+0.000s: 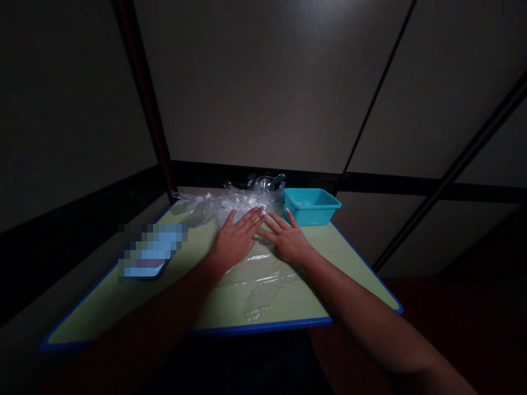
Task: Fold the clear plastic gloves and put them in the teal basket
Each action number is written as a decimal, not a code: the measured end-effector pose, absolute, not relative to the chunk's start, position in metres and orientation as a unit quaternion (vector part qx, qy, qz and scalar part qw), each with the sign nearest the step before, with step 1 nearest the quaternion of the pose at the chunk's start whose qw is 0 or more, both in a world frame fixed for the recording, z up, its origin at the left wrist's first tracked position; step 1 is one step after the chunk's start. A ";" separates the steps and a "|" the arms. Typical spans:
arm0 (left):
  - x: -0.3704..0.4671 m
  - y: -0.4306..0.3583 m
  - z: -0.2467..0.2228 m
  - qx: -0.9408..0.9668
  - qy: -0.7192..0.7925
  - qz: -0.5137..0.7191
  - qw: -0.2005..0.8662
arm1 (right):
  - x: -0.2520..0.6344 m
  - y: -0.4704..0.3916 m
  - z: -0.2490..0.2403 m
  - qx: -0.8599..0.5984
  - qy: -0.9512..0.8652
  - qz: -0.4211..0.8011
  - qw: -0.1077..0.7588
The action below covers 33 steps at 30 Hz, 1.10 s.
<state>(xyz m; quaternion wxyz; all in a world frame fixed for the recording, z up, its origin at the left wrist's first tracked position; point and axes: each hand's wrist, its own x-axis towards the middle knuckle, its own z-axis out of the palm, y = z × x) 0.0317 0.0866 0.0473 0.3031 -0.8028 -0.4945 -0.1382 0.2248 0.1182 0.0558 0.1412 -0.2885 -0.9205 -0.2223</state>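
A clear plastic bag [263,280] lies spread over the middle of the table, its near end reaching toward the front edge. My left hand [239,236] rests on its far part with the fingers stretched out. Beside it, my right hand [289,238] also lies flat on the plastic, fingers spread, and the fingertips of both hands almost meet. Just beyond my fingers is a heap of crumpled clear plastic [242,200]. Neither hand grips anything.
The green table [354,280] has a blue rim. At its back right stands a turquoise plastic basket [315,214]. A phone-like device [158,252], partly blurred out, lies at the left. Dark panelled walls [263,99] rise behind and to the left.
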 end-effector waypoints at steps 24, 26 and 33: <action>0.032 0.086 0.047 -0.804 -0.488 -0.150 0.306 | 0.228 0.121 0.054 -0.286 -0.925 -0.207 0.140; 0.032 0.086 0.048 -0.803 -0.489 -0.148 0.307 | 0.228 0.121 0.055 -0.286 -0.927 -0.201 0.138; 0.033 0.084 0.049 -0.805 -0.489 -0.150 0.300 | 0.227 0.119 0.058 -0.281 -0.932 -0.184 0.136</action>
